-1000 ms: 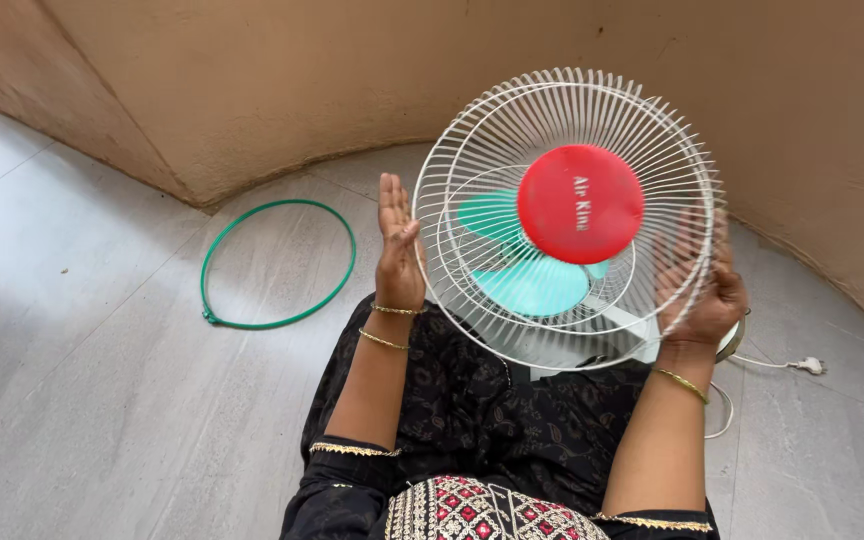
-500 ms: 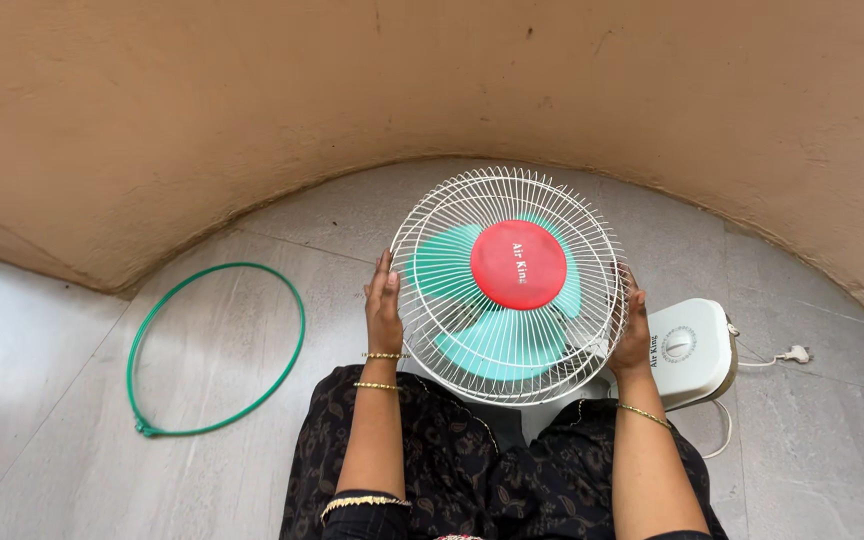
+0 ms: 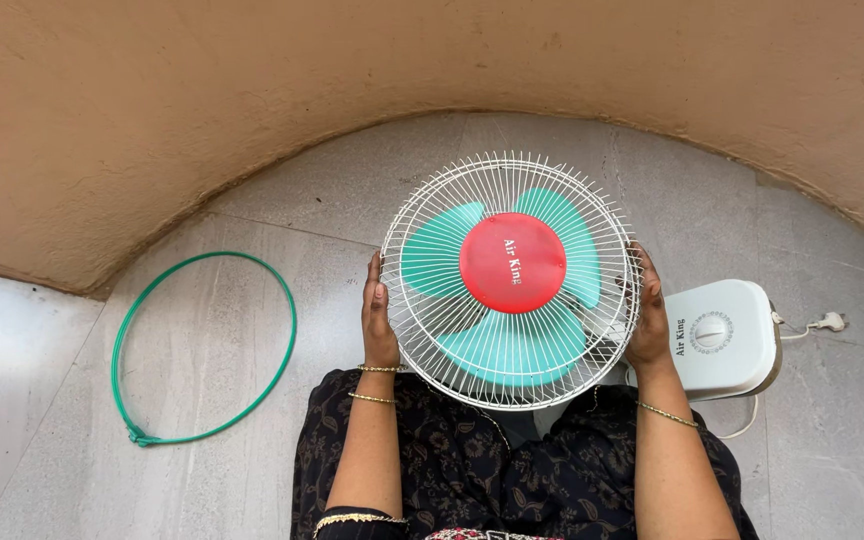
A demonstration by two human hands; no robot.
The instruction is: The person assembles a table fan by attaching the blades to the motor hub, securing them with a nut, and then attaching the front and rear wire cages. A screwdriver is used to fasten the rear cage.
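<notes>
While both hands clamp it from either side, the round white wire fan guard sits upright over my lap, face up toward the cam. Behind its wires I see the teal plastic blades and, at centre, the red round hub cap.

Largest first: the tan curved wall arcs beyond the guard, and grey stone floor tiles spread under it. Well left of the guard lies a thin green plastic ring, flat on the floor. Just right of the guard, partly behind my right wrist, is the white boxy fan base w/ a round dial; its white cord and plug trail further right.

My left hand presses the guard's left rim, fingers together and laid flat along the wires, thumb side toward me. My right hand mirrors it on the right rim, fingers together, tips curling onto the edge.

Handling, my guess: light for its size, springy not rigid — thin wires would bend if squeezed mid-span. Smooth coated wire, prob a bit slippery. Best hold is the thicker outer rim, opposite sides, palms in, approx as now.
</notes>
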